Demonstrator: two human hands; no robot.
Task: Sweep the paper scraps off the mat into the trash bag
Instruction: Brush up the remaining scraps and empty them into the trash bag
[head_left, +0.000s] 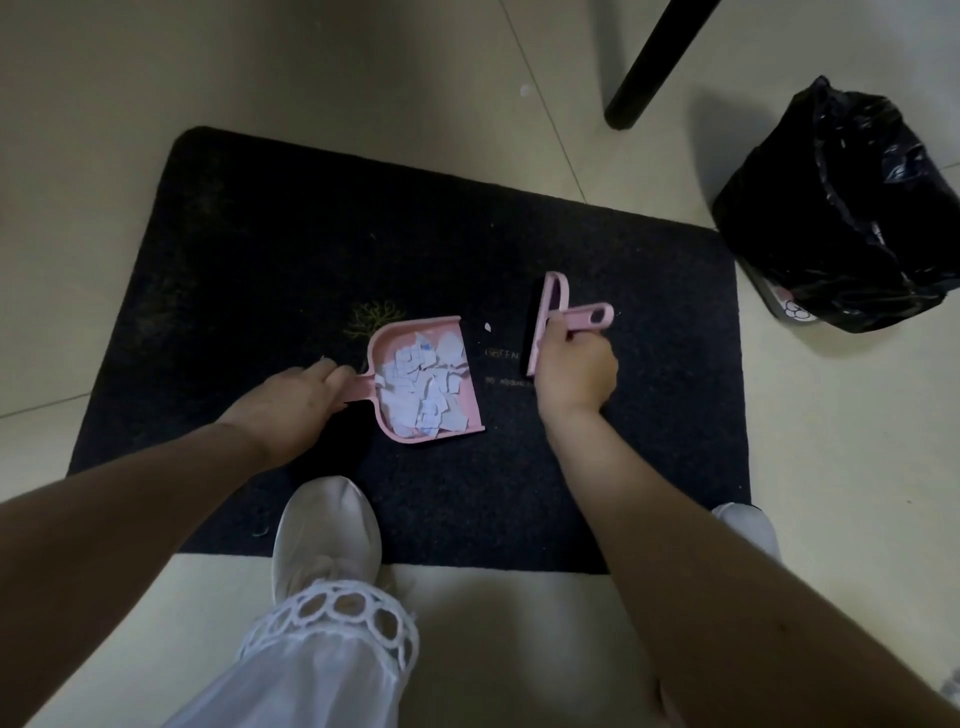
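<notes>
A pink dustpan (470, 382) lies on the black mat (291, 249), its open edge facing right. Several white paper scraps (423, 387) fill it. My left hand (298, 400) grips the dustpan's short handle on the left. One small white scrap (488, 327) lies on the mat just right of the pan. My right hand (576, 369) grips the handle of a pink brush (548, 317) with black bristles, held upright a little right of that scrap. The black trash bag (841, 208) stands on the floor beyond the mat's far right corner.
My white shoe (327, 530) stands on the mat's near edge; the other shoe (748, 525) shows at its right edge. A black furniture leg (649, 67) meets the tiled floor behind the mat. A white speck (524, 91) lies on the tiles.
</notes>
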